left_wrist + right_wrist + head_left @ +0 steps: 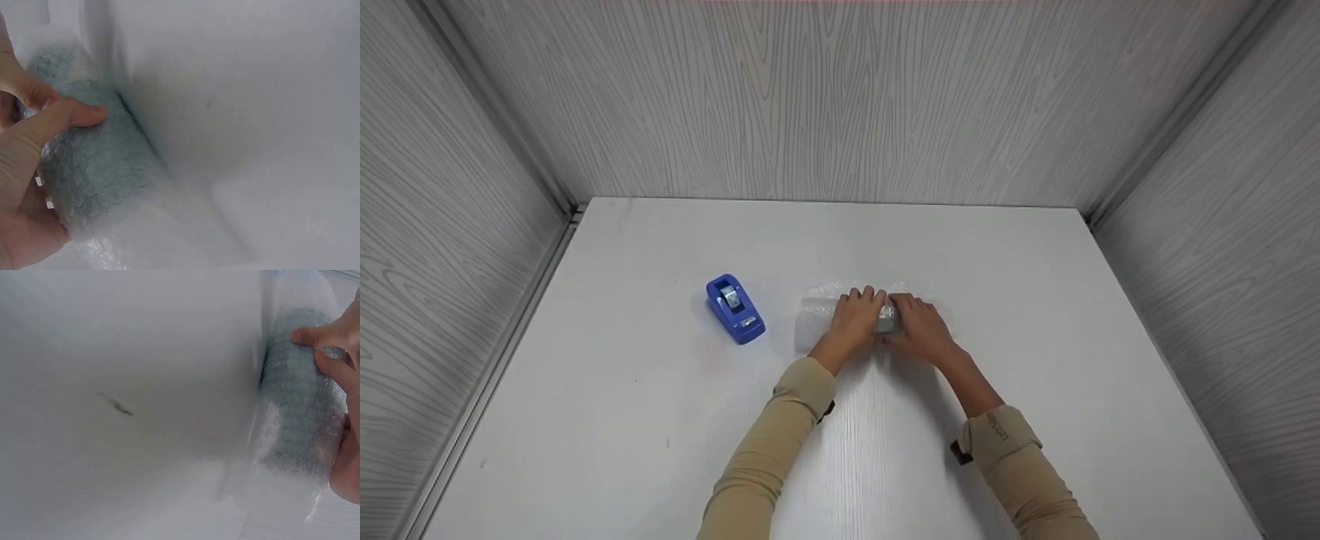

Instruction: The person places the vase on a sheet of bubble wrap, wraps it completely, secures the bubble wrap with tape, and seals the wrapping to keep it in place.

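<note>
On the white table lies a greenish, roughly cylindrical object (887, 322) rolled in clear bubble wrap (812, 322); its exact kind cannot be told through the wrap. My left hand (856, 319) grips the roll from its left part, thumb on the near side and fingers over the top. Close beside it, my right hand (922, 331) holds the right part in the same way. The left wrist view shows the green bundle (107, 163) under the left thumb, with loose film past its end. In the right wrist view, both thumbs press the wrapped bundle (292, 405).
A blue tape dispenser (736, 308) with a roll of tape stands on the table (585, 420), left of the hands. Wood-grain panels (825, 105) enclose the back and both sides. Loose bubble wrap spreads on either side of the bundle.
</note>
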Available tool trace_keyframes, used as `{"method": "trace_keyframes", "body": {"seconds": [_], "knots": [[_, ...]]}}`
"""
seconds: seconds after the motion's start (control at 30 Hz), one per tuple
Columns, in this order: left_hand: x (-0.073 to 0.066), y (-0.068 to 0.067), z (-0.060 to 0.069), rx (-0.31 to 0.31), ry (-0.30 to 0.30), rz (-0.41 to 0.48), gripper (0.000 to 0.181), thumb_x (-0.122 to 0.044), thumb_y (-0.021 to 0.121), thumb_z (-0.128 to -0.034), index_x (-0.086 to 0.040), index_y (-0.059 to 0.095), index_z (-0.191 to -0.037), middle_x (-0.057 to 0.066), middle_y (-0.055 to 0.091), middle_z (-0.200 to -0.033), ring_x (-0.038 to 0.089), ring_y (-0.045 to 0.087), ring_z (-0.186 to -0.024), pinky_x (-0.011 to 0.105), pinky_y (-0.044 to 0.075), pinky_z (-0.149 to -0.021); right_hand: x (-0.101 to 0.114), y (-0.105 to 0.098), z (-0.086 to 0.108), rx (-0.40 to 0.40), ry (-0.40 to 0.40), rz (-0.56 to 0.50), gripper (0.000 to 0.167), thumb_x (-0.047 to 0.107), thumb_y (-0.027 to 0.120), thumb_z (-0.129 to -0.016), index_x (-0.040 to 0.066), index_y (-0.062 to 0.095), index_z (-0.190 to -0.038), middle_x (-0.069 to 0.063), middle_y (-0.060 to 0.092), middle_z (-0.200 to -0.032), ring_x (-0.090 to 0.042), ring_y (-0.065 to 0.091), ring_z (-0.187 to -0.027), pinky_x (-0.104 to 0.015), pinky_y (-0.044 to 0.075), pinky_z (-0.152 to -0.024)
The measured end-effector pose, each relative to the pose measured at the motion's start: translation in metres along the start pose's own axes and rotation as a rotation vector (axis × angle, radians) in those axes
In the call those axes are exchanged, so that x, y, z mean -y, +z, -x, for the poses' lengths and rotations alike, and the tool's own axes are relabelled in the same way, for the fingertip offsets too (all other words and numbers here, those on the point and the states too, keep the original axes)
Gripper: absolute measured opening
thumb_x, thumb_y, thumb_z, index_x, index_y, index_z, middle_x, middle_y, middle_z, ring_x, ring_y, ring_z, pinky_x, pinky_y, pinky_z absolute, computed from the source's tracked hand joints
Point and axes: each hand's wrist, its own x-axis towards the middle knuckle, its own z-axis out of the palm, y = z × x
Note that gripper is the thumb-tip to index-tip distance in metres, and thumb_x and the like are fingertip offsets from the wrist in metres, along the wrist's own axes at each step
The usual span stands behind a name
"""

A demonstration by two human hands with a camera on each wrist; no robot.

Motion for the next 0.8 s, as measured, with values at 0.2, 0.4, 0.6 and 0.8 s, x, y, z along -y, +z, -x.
{"method": "trace_keyframes", "body": {"seconds": [0.2,0.4,0.6,0.8], "knots": [[0.010,-0.002,-0.004,0.048,0.019,0.044,0.065,-0.035,0.073,-0.0777,-0.009,0.042,-0.128,0.011,0.045,-0.127,0.028,0.039,-0.121,0.044,0.029,-0.099,-0.003,-0.010,-0.012,0.084,0.047,-0.078,0.074,0.043,0.072,-0.076,-0.002,0.045,-0.128,-0.017,0.051,-0.121,-0.033,0.050,-0.107,-0.049,0.037,-0.089],[0.006,-0.006,-0.003,0.062,0.030,-0.154,0.069,-0.032,0.068,-0.0818,-0.008,0.038,-0.138,0.010,0.030,-0.144,0.024,0.019,-0.134,0.043,0.011,-0.107,-0.004,-0.016,-0.020,0.158,0.088,-0.073,0.074,0.043,0.071,-0.076,-0.002,0.045,-0.129,-0.017,0.051,-0.122,-0.033,0.050,-0.108,-0.048,0.038,-0.090],[-0.011,0.001,0.010,-0.044,0.010,-0.295,0.069,-0.031,0.063,-0.0855,-0.009,0.031,-0.143,0.007,0.033,-0.143,0.021,0.027,-0.131,0.044,0.015,-0.106,-0.004,-0.019,-0.024,0.178,0.084,-0.113,0.075,0.044,0.072,-0.074,-0.001,0.047,-0.129,-0.016,0.051,-0.124,-0.032,0.048,-0.112,-0.049,0.037,-0.091],[-0.021,0.022,0.023,-0.203,-0.006,-0.327,0.063,-0.024,0.065,-0.0843,-0.008,0.037,-0.138,0.006,0.040,-0.137,0.022,0.033,-0.127,0.041,0.024,-0.103,-0.006,-0.022,-0.026,0.181,0.072,-0.152,0.073,0.040,0.074,-0.074,-0.004,0.049,-0.125,-0.018,0.053,-0.122,-0.032,0.049,-0.112,-0.044,0.038,-0.092]]}}
